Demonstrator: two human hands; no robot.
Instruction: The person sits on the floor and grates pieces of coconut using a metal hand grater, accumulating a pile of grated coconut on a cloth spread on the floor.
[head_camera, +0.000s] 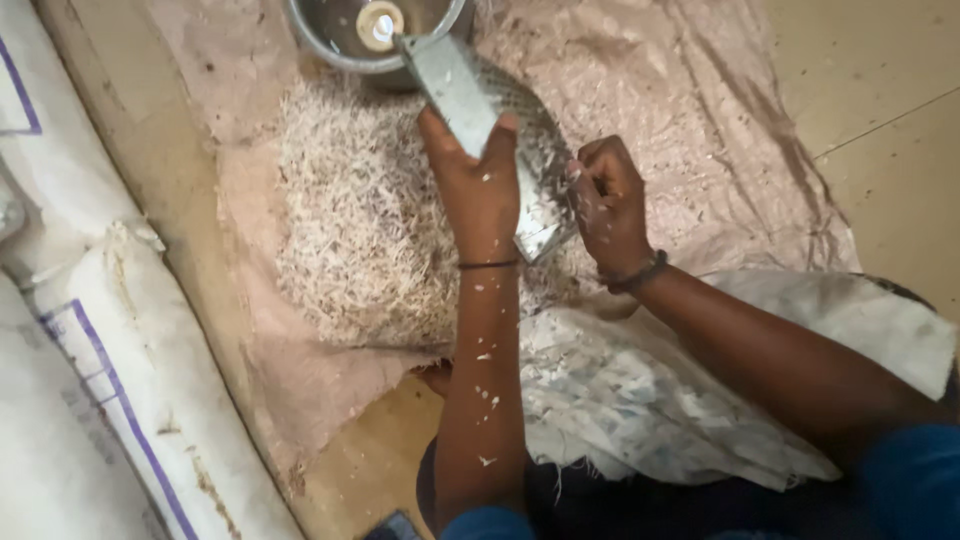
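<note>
Metal, dull and perforated, fills the grip: the left hand (480, 185) is wrapped around the flat grater (500, 140), thumb on one edge and fingers over the other, holding it tilted with its upper end against the steel bowl (345, 45). Just to the right of that grip, the right hand (608, 205) is curled closed against the grater's rough face; whatever it presses there is hidden by the fingers, so I cannot tell what it holds. Below and to the left of the grip lies a wide heap of pale shreds (350, 230) on a pinkish sheet (690, 110). Shreds speckle the left forearm. Farther left, white woven sacks (90, 380) lie along the sheet's edge.
</note>
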